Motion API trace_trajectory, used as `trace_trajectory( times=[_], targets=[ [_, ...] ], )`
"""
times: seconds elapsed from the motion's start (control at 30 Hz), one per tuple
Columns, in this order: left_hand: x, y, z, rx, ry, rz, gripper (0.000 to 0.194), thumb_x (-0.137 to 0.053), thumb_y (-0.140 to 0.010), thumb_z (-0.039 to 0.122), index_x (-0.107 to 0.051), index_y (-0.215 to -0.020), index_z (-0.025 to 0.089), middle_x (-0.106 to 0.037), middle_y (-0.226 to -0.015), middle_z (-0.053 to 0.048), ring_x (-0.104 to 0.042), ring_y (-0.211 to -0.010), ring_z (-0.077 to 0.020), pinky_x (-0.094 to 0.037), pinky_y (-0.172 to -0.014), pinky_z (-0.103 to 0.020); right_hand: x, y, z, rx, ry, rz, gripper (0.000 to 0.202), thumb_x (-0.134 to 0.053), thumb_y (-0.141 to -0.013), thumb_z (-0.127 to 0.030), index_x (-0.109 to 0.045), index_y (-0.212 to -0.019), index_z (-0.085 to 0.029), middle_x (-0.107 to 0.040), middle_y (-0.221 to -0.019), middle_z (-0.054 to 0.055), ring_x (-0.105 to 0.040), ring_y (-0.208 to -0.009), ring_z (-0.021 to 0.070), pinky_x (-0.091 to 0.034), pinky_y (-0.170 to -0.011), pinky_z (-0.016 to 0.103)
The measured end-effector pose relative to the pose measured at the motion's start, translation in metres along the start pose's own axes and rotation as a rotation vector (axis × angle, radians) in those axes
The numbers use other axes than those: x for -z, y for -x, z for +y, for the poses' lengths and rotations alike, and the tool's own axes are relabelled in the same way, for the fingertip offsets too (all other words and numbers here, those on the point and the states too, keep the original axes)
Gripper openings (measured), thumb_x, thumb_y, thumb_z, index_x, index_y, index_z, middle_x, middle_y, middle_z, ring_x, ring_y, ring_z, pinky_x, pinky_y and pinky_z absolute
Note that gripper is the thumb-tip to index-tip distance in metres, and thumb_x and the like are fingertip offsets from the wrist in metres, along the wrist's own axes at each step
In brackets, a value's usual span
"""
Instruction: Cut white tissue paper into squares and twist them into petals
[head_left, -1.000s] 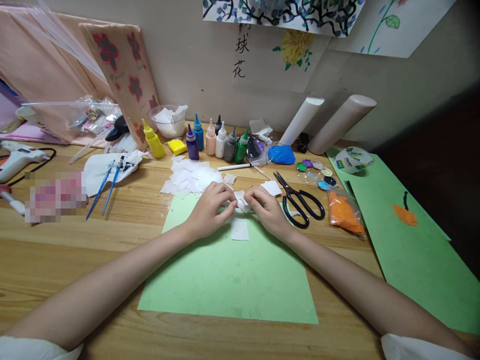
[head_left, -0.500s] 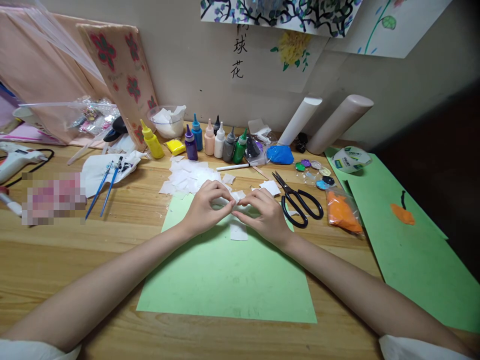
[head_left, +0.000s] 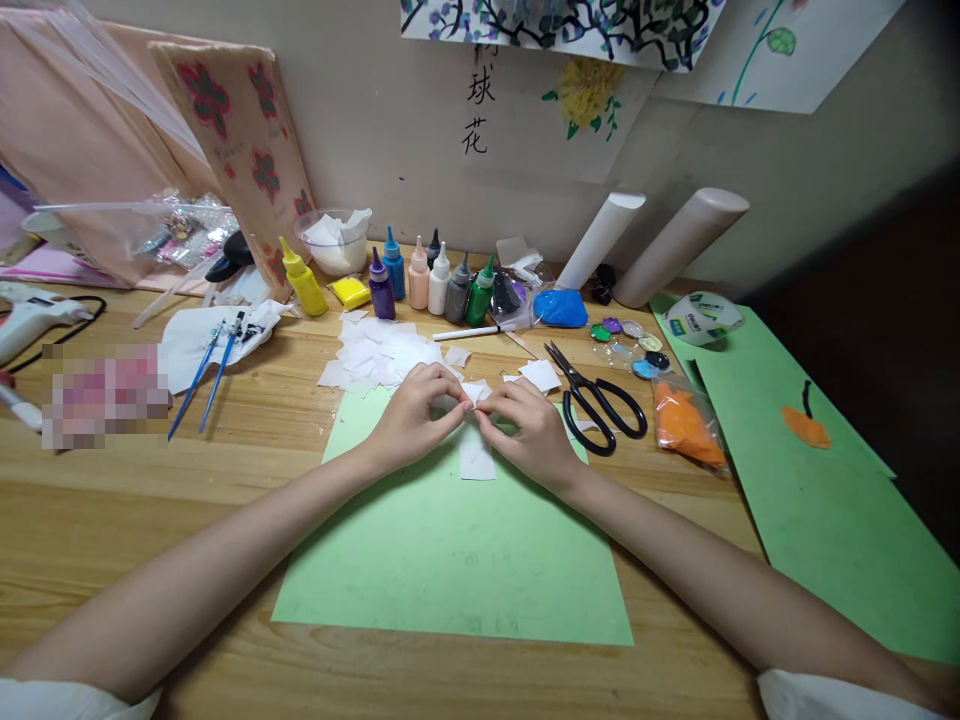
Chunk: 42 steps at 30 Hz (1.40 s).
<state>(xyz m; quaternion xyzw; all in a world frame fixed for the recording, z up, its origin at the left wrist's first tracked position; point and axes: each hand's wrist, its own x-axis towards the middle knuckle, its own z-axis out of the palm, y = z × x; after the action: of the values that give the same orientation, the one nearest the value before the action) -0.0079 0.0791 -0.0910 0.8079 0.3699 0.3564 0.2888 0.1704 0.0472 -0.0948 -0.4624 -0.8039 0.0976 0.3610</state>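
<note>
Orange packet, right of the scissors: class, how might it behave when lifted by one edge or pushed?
The orange packet would probably sag, since it looks thinly wrapped and crinkled. Its lumpy, soft-looking filling may squash. Lying flat, it seems likelier to slide than roll.

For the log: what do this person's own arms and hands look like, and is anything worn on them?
The left hand and right hand are ungloved, with slender fingers. Both forearms are bare, with no watch or bracelet visible. The left sleeve and right sleeve are pale, whitish and loose; only their ends show, at the bottom corners.
</note>
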Motion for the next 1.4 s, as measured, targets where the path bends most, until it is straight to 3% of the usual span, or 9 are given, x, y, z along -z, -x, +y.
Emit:
trace_trajectory(
  times=[0.17, 0.3, 0.43, 0.53, 0.7, 0.9, 1.0, 1.4],
  targets=[
    [-0.001, -0.001, -0.002, -0.009, 0.032, -0.027, 0.011, -0.052, -0.086, 0.026, -0.058, -0.081, 0.018, -0.059, -0.087, -0.004, -0.052, -0.088, -0.0166, -0.04, -0.083, -0.033, 0.001, -0.001, 0.001, -0.032, -0.027, 0.003, 0.01, -0.055, -0.082, -0.015, -0.064, -0.079, -0.019, -0.061, -0.073, 0.005, -0.051, -0.075, 0.0188, -0.041, -0.066, 0.031],
    [-0.001, 0.0, -0.001, 0.074, 0.085, -0.043, 0.016, -0.039, -0.092, 0.028, -0.051, -0.089, 0.018, -0.057, -0.092, -0.005, -0.052, -0.087, -0.0159, -0.041, -0.079, -0.031, 0.002, -0.002, 0.003, -0.141, -0.086, 0.045, 0.004, -0.061, -0.079, -0.018, -0.059, -0.082, -0.018, -0.059, -0.077, 0.003, -0.052, -0.076, 0.018, -0.041, -0.069, 0.031],
    [-0.001, 0.002, -0.001, 0.144, 0.103, -0.025, 0.016, -0.034, -0.093, 0.028, -0.046, -0.089, 0.019, -0.055, -0.087, -0.003, -0.051, -0.079, -0.0136, -0.041, -0.069, -0.026, 0.003, -0.004, 0.005, -0.227, -0.242, 0.072, 0.022, -0.067, -0.076, -0.025, -0.058, -0.095, -0.019, -0.059, -0.088, 0.003, -0.052, -0.076, 0.0163, -0.042, -0.069, 0.029],
    [-0.001, 0.002, -0.001, 0.153, 0.075, -0.007, 0.014, -0.036, -0.093, 0.028, -0.045, -0.088, 0.019, -0.054, -0.083, -0.001, -0.05, -0.074, -0.0121, -0.04, -0.066, -0.024, 0.003, -0.005, 0.006, -0.218, -0.373, -0.009, 0.01, -0.062, -0.081, -0.027, -0.063, -0.087, -0.019, -0.06, -0.083, 0.003, -0.051, -0.074, 0.0155, -0.041, -0.065, 0.028],
    [-0.002, 0.001, -0.002, 0.156, 0.01, 0.042, 0.011, -0.039, -0.092, 0.027, -0.046, -0.088, 0.019, -0.055, -0.082, 0.0, -0.05, -0.073, -0.012, -0.04, -0.065, -0.024, 0.001, -0.006, 0.008, -0.285, -0.488, -0.111, 0.014, -0.059, -0.082, -0.029, -0.063, -0.075, -0.018, -0.06, -0.074, 0.003, -0.05, -0.068, 0.0144, -0.038, -0.061, 0.028],
    [-0.002, 0.005, 0.006, -0.024, -0.222, 0.205, 0.015, -0.053, -0.085, 0.027, -0.05, -0.096, 0.018, -0.055, -0.095, -0.005, -0.05, -0.089, -0.0171, -0.042, -0.077, -0.031, 0.0, -0.008, 0.009, -0.41, -0.611, -0.049, 0.018, -0.061, -0.08, -0.034, -0.065, -0.074, -0.017, -0.06, -0.073, 0.002, -0.052, -0.067, 0.0141, -0.038, -0.06, 0.027],
    [-0.003, 0.007, 0.01, -0.089, -0.316, 0.198, 0.012, -0.058, -0.081, 0.028, -0.056, -0.088, 0.019, -0.056, -0.096, -0.006, -0.051, -0.095, -0.0197, -0.04, -0.08, -0.034, 0.0, -0.008, 0.008, -0.447, -0.666, -0.034, 0.02, -0.061, -0.079, -0.035, -0.068, -0.074, -0.017, -0.063, -0.073, 0.003, -0.053, -0.067, 0.0144, -0.04, -0.06, 0.027],
    [-0.003, 0.008, 0.009, -0.108, -0.369, 0.213, 0.011, -0.059, -0.08, 0.029, -0.06, -0.075, 0.019, -0.068, -0.076, -0.001, -0.059, -0.075, -0.0161, -0.04, -0.069, -0.031, 0.0, -0.005, 0.005, -0.37, -0.68, -0.118, 0.022, -0.058, -0.083, -0.034, -0.072, -0.079, -0.019, -0.067, -0.081, 0.005, -0.059, -0.077, 0.0167, -0.044, -0.069, 0.029]
  ],
)
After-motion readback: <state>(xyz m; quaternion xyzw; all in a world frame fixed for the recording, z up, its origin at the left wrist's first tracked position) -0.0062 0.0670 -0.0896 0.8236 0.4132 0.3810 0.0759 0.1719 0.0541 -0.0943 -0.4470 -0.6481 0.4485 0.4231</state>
